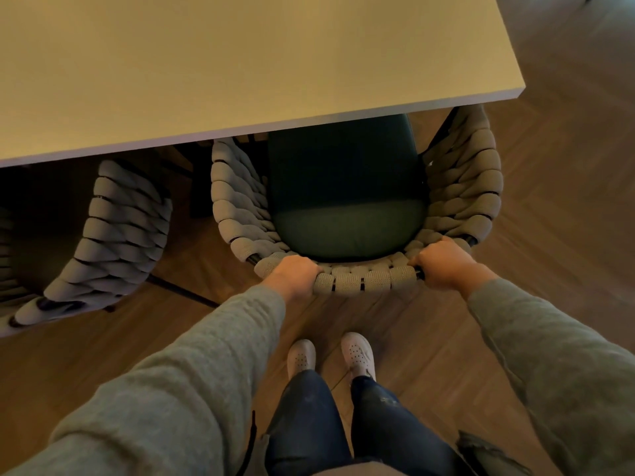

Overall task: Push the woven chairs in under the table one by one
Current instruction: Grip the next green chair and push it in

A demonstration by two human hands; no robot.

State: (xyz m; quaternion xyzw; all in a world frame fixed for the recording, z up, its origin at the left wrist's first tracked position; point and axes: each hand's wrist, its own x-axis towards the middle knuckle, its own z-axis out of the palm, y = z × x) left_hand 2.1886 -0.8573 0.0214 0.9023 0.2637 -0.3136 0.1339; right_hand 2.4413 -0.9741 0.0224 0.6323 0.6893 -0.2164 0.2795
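A grey woven chair [364, 278] with a dark green seat cushion [347, 187] stands in front of me, its seat partly under the white table [240, 63]. My left hand [295, 274] grips the left part of the backrest's top rim, fingers curled over it. My right hand [445, 261] grips the rim's right part the same way. A second woven chair [117, 235] stands to the left, most of it under the table edge.
The table's right corner [520, 89] ends just past the chair's right armrest. Wooden herringbone floor [567, 201] lies open to the right and behind. My two feet in white shoes [330, 355] stand close behind the chair.
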